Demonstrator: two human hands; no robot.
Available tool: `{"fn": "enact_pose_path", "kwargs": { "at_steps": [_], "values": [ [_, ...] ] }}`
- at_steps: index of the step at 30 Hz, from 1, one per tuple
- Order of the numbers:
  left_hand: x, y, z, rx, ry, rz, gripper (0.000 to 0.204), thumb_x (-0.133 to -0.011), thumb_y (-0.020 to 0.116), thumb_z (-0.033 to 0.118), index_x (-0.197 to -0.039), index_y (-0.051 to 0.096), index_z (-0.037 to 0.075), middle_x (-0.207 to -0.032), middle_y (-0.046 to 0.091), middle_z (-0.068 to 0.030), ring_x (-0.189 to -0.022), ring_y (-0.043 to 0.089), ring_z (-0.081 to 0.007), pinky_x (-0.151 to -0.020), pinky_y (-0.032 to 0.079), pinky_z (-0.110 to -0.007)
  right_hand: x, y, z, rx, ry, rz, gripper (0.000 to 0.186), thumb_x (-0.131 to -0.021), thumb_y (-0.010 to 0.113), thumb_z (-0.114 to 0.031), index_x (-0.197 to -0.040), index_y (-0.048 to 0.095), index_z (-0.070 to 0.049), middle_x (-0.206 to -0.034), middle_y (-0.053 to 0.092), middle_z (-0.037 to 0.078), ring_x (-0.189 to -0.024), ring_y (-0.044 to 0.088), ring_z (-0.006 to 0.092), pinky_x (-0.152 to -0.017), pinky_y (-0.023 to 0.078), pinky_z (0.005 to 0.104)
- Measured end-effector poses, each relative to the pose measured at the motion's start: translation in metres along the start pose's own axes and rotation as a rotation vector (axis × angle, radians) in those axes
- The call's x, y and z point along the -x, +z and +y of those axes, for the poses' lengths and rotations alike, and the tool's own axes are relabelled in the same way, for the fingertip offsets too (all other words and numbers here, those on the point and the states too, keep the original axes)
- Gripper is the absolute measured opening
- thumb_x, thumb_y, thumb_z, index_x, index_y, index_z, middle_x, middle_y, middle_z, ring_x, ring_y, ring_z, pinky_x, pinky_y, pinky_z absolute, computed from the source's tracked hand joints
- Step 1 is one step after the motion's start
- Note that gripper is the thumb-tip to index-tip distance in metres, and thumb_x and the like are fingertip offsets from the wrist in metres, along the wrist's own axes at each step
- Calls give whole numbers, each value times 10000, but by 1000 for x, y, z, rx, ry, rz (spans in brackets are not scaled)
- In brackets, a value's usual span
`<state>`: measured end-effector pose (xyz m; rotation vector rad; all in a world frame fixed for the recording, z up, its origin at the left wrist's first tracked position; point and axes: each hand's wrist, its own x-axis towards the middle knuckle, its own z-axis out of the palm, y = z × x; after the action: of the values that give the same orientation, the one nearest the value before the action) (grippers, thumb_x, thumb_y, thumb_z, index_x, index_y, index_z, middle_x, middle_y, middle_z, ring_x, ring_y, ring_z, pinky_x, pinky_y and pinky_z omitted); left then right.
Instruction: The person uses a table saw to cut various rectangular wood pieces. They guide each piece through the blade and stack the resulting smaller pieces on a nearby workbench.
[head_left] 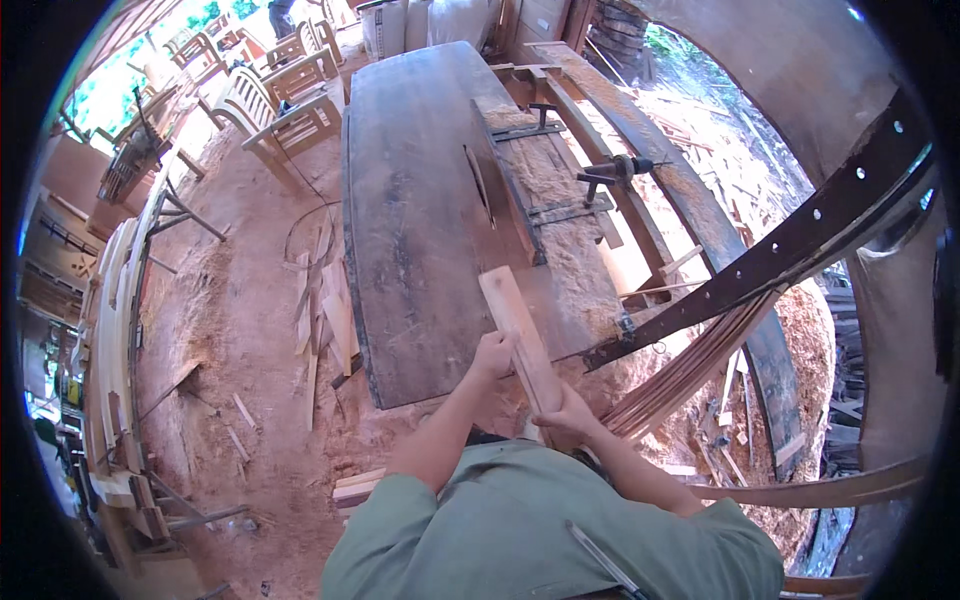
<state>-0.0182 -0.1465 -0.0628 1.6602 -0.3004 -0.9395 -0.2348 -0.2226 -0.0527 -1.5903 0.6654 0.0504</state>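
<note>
A pale wooden board (520, 335) is held between my two hands at the near edge of a dark saw table (410, 230), its far end over the table top. My left hand (495, 355) is closed on the board's left edge, about midway along. Lower down, my right hand (568, 415) grips the near end from the right side. Farther off, a narrow slot (480, 185) with what looks like a saw blade runs through the table. A straight guide fence (508, 190) lies just right of it, away from both hands.
Metal clamps (575, 208) and a sawdust-covered panel sit right of the fence. A dark perforated metal strip (770, 240) slants in from the right. Wood offcuts (325, 310) lie on the dusty floor at left. Slatted wooden chairs (275, 120) stand at the far left.
</note>
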Motion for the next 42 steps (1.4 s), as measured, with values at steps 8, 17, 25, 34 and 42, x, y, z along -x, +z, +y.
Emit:
{"fn": "enact_pose_path", "kwargs": {
  "at_steps": [8, 17, 25, 34, 42],
  "values": [
    [-32, 13, 5, -275, 346, 240, 485, -858, 658, 402, -987, 682, -65, -1144, 644, -278, -1081, 609, -431, -912, 491, -412, -52, -30, -54, 156, -63, 112, 840, -728, 773, -297, -1423, 405, -1, -1222, 602, 222, -1105, 595, 317, -944, 474, 396],
    [-23, 33, -30, -605, 452, 30, 388, -950, 512, 260, -1026, 696, -72, -1579, 162, -260, -1444, 235, -394, -1158, 132, -594, -29, -28, -42, 985, -88, -1, 937, -740, 665, -87, -1532, 166, -43, -1027, 611, 300, -971, 608, 446, -838, 494, 506],
    [-37, 29, -20, -506, 481, 1, 282, -925, 544, 203, -914, 736, -4, -1537, 237, -302, -1411, 291, -427, -1148, 174, -596, -51, -35, -53, 1112, -114, -63, 900, -749, 637, -57, -1505, 157, 34, -882, 649, 269, -828, 650, 424, -763, 519, 513],
    [-50, 24, -12, -547, 564, 65, 253, -903, 557, 186, -872, 736, 10, -1503, 241, -363, -1405, 293, -445, -1127, 252, -578, -67, -35, -68, 1115, -118, -73, 904, -773, 650, -91, -1498, 132, 58, -873, 652, 279, -827, 658, 427, -766, 523, 506],
    [-78, 14, 0, -561, 525, 64, 267, -904, 559, 204, -863, 729, 2, -1516, 231, -345, -1411, 286, -429, -1131, 249, -576, -98, -34, -84, 1154, -22, -92, 933, -784, 670, -121, -1508, 107, 51, -900, 658, 276, -850, 662, 423, -782, 521, 502]
  ]
}}
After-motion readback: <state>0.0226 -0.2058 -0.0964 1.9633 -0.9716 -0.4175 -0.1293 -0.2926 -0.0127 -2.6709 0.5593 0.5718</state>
